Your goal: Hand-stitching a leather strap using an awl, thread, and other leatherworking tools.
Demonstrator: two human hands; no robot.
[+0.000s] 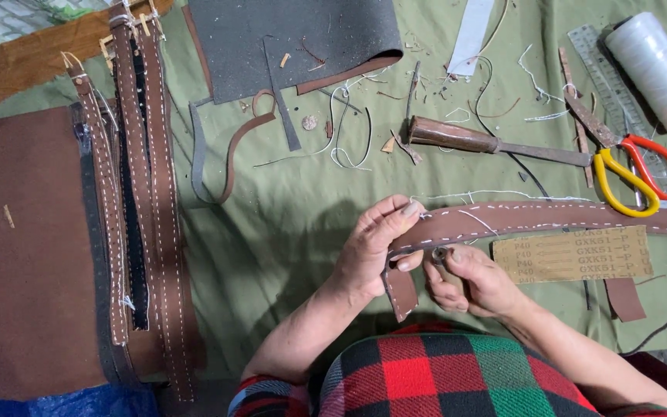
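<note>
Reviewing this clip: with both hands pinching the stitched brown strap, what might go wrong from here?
The left hand grips the leather strap close to where the right hand works a small metal piece under it, so a fingertip could get pricked or pinched. The loose white thread trailing over the strap might snag. The strap's far end lies by the scissors and could drag them.

Far right: scissors (633, 171) with yellow and red handles, lying on a ruler (610, 76); a spool of white thread (655, 68).
Centre far: wooden-handled tool (496, 144); dark grey sheet (295, 42).
Left: stitched brown straps (148, 193) beside a brown leather panel (25, 247).
Right near: sandpaper piece (577, 255).
Surface: green cloth (287, 224).
</note>
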